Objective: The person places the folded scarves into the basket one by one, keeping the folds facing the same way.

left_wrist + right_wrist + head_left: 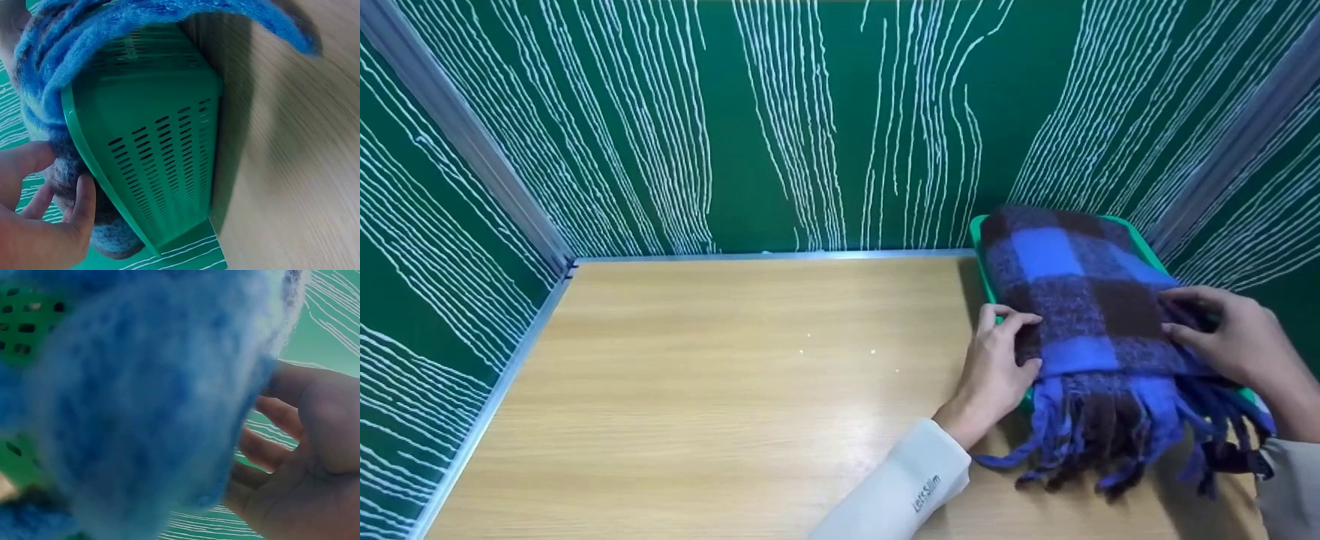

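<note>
A folded plaid scarf [1069,322], blue, dark brown and purple with long fringes, lies in a green plastic basket [984,274] at the right of the table. Its fringes [1110,442] hang over the near side of the basket. At the scarf's left edge my left hand [994,364] holds the cloth between thumb and fingers. The left wrist view shows that hand [48,211] on the bulging cloth just above the basket's rim. On the opposite edge my right hand [1245,334] grips the scarf with bent fingers. Blurred fringe partly hides its fingertips in the right wrist view.
The wooden table [697,390] extends to the left of the basket. Green panels [840,127] with white wavy lines stand behind and at both sides, joined by metal posts [487,142]. The basket stands near the back panel.
</note>
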Tool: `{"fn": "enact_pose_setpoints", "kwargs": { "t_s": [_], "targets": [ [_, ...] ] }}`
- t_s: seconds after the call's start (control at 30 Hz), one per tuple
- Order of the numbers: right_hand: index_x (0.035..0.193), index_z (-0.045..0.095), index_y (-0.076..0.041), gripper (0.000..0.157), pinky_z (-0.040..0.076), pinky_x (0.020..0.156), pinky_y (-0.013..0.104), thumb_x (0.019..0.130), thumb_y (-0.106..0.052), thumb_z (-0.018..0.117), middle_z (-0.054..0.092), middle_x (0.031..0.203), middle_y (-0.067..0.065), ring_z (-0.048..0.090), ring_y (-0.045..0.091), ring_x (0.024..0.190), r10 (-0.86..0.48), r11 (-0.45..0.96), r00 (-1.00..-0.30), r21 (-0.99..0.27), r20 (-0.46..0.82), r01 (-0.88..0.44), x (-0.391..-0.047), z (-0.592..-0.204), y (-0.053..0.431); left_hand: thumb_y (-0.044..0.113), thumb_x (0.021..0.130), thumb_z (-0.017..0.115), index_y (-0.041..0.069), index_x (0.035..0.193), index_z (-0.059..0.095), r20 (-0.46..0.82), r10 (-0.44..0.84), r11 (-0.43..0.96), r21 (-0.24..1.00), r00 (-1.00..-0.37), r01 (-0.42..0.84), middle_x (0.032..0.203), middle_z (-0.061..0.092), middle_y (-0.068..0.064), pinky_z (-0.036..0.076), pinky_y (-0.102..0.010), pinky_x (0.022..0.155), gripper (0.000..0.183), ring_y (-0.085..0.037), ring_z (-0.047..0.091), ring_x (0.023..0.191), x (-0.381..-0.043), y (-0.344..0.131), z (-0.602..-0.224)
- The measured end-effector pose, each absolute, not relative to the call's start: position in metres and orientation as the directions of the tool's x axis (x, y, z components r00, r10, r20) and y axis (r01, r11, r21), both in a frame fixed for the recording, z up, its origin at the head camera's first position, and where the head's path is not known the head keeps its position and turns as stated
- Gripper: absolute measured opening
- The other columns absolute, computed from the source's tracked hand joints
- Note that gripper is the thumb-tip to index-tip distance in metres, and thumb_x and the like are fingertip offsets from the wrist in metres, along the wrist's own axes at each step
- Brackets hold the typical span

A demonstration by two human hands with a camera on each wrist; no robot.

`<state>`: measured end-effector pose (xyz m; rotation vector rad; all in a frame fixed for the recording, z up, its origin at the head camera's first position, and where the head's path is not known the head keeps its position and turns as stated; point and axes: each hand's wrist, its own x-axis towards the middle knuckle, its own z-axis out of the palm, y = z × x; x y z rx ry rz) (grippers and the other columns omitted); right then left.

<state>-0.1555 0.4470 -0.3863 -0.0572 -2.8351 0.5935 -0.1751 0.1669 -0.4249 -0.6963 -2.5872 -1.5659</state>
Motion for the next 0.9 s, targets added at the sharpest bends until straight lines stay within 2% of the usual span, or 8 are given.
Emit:
{"fn": "enact_pose_setpoints", "kwargs": {
  "t_s": [0.13,0.23,0.37,0.5,0.63,0.8,0.9],
  "targets": [
    [0.13,0.06,0.013,0.036,0.045,0.08,0.073,0.098,-0.001,0.071,0.055,0.126,0.047,0.054,0.065,0.108,0.091,0.921,-0.971,-0.39,0.223,-0.003,-0.155,-0.389,0.447,0.004,0.094,0.079,0.016,0.137,0.07,0.246,0.364,0.397,0.832,-0.898,0.388,0.137,0.049,0.001,0.044,-0.011,0.095,0.046,-0.008,0.056,0.124,-0.175,0.166,-0.423],
    [0.13,0.06,0.013,0.036,0.045,0.08,0.073,0.099,-0.001,0.071,0.055,0.126,0.046,0.054,0.064,0.108,0.095,0.917,-0.97,-0.399,0.225,-0.003,-0.154,-0.388,0.446,0.002,0.094,0.078,0.015,0.138,0.069,0.233,0.371,0.365,0.854,-0.899,0.372,0.137,0.049,0.001,0.047,-0.01,0.089,0.046,-0.005,0.059,0.112,-0.174,0.163,-0.424],
    [0.133,0.058,0.013,0.038,0.042,0.087,0.076,0.1,-0.001,0.069,0.054,0.13,0.046,0.05,0.065,0.115,0.119,0.908,-0.966,-0.418,0.231,0.012,-0.152,-0.382,0.442,-0.001,0.095,0.076,0.015,0.137,0.069,0.214,0.371,0.285,0.9,-0.904,0.33,0.136,0.05,0.002,0.052,-0.012,0.08,0.045,-0.004,0.057,0.095,-0.174,0.156,-0.425],
    [0.136,0.057,0.012,0.039,0.038,0.092,0.079,0.101,-0.002,0.067,0.051,0.135,0.046,0.047,0.067,0.12,0.133,0.903,-0.958,-0.429,0.254,0.012,-0.151,-0.375,0.434,-0.003,0.095,0.075,0.013,0.135,0.07,0.207,0.354,0.223,0.928,-0.912,0.297,0.133,0.051,0.003,0.055,-0.016,0.081,0.044,-0.005,0.057,0.099,-0.176,0.145,-0.427],
    [0.137,0.058,0.01,0.039,0.041,0.089,0.078,0.101,-0.003,0.067,0.053,0.135,0.045,0.049,0.067,0.119,0.118,0.891,-0.946,-0.453,0.301,-0.033,-0.149,-0.368,0.422,-0.005,0.094,0.074,0.01,0.133,0.07,0.205,0.312,0.175,0.947,-0.927,0.269,0.128,0.053,0.0,0.056,-0.017,0.083,0.042,-0.008,0.06,0.102,-0.18,0.13,-0.426],
    [0.138,0.059,0.008,0.04,0.042,0.093,0.079,0.101,-0.002,0.068,0.053,0.138,0.043,0.049,0.07,0.122,0.083,0.858,-0.935,-0.503,0.345,-0.109,-0.148,-0.359,0.404,-0.002,0.093,0.076,0.011,0.133,0.071,0.183,0.25,0.155,0.962,-0.951,0.226,0.126,0.057,-0.003,0.057,-0.019,0.082,0.041,-0.008,0.06,0.1,-0.185,0.108,-0.424],
    [0.139,0.06,0.008,0.041,0.041,0.096,0.076,0.1,0.002,0.069,0.054,0.139,0.041,0.049,0.068,0.124,0.054,0.843,-0.927,-0.514,0.371,-0.157,-0.148,-0.355,0.391,-0.001,0.094,0.076,0.01,0.133,0.07,0.185,0.228,0.158,0.962,-0.956,0.224,0.129,0.058,-0.004,0.058,-0.02,0.083,0.042,-0.01,0.06,0.105,-0.188,0.095,-0.422]
  ]
}}
